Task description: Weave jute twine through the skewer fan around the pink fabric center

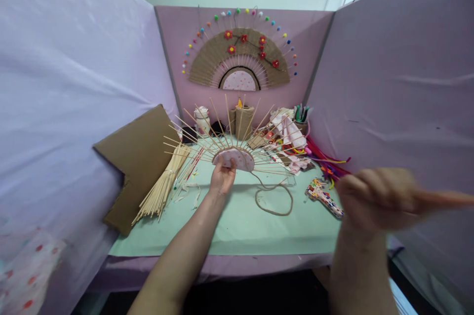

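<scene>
My left hand (223, 177) grips a fan frame (240, 159) above the table, thumb over its half-round base. Pale cloth or paper with pinkish dots covers that base, and thin wooden sticks spread out from its curved edge. A brown cord (274, 213) runs from the base and lies in a loop on the table. Off to the right, well apart from the frame, my right hand (381, 199) is raised and blurred. Its fingers are curled in, one digit points right, and nothing shows in it. Nearest to it is a colourful patterned glue gun (324, 197).
A bundle of sticks (163, 181) and brown cardboard (137, 157) lie at the left. Twine spools (244, 122) and a white bottle (202, 120) stand behind. Scraps and pipe cleaners (326, 154) crowd the right. A decorated fan (240, 51) hangs on the back panel.
</scene>
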Available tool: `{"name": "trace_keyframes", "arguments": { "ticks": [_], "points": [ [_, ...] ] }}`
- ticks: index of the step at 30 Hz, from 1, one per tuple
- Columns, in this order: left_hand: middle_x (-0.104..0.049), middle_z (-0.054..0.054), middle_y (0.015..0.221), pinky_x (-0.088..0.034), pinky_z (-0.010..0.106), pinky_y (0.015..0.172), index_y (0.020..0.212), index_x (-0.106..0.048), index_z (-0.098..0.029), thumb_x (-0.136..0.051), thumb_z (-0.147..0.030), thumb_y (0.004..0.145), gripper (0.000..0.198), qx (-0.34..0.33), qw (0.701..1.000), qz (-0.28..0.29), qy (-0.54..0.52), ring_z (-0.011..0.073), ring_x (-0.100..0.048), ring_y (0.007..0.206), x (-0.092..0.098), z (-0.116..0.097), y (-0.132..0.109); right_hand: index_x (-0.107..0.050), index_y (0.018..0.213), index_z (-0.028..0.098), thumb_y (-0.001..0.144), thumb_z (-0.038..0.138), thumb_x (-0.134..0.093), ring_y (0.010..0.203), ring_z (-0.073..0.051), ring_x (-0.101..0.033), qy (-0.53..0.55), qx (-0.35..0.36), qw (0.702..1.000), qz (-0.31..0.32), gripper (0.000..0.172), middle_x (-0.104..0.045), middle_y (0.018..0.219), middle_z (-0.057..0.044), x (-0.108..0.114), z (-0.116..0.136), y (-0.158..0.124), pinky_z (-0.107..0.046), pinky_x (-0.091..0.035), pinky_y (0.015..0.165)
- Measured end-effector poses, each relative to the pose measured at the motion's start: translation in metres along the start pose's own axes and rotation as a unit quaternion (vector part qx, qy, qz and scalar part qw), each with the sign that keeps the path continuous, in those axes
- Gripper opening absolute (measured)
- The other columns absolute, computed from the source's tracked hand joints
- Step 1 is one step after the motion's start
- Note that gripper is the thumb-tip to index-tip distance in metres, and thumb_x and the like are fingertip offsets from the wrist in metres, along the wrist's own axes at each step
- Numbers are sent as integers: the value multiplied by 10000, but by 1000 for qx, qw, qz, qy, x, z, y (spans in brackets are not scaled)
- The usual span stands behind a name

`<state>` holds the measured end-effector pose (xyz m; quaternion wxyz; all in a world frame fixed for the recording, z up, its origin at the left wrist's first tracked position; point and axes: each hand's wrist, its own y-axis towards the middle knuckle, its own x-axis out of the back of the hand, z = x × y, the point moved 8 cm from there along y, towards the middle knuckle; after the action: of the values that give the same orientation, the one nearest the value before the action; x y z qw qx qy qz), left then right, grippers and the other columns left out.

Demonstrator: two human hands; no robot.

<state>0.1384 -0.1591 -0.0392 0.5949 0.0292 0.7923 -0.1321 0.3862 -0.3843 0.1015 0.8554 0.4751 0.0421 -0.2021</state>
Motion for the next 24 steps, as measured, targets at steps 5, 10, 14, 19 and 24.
{"name": "trace_keyframes", "arguments": {
  "ticks": [5,10,14,19,24],
  "points": [
    [-710,14,754,-559,201,669,796,-647,-146,-467,-157,959,243,-4,1000,6,-7,94,-669,731,-3,-2,-1,-676,913,213,591,378,-874,669,-122,-587,100,-435,875,187,413,-676,850,-25,-105,-122,-62,-270,-455,591],
    [-707,9,742,-566,201,685,826,-650,-157,-459,-172,965,236,-2,1000,9,-23,89,-671,724,-3,-2,-3,-680,875,135,592,268,-881,788,-168,-689,166,-595,777,120,372,-714,904,-89,-145,-192,-133,-307,-540,745],
    [-708,22,771,-570,197,687,852,-651,-159,-437,-207,978,253,32,999,26,-19,95,-677,757,-8,6,-8,-675,896,226,611,361,-865,956,-176,-673,230,-528,817,-39,368,-729,970,-31,-148,-217,-124,-324,-552,833],
    [-709,58,899,-573,219,720,949,-652,-152,-506,-231,948,166,56,996,60,44,116,-673,821,-16,18,-16,-681,908,254,611,303,-850,999,-177,-666,270,-455,842,-109,346,-748,960,11,-139,-230,-90,-356,-544,914],
    [-677,73,966,-534,291,813,918,-659,-151,-712,-176,784,146,-28,950,75,301,153,-639,904,-8,12,-13,-662,883,248,637,314,-839,901,-159,-689,274,-436,847,-134,310,-751,884,15,-124,-244,-72,-343,-566,879]
  ]
}}
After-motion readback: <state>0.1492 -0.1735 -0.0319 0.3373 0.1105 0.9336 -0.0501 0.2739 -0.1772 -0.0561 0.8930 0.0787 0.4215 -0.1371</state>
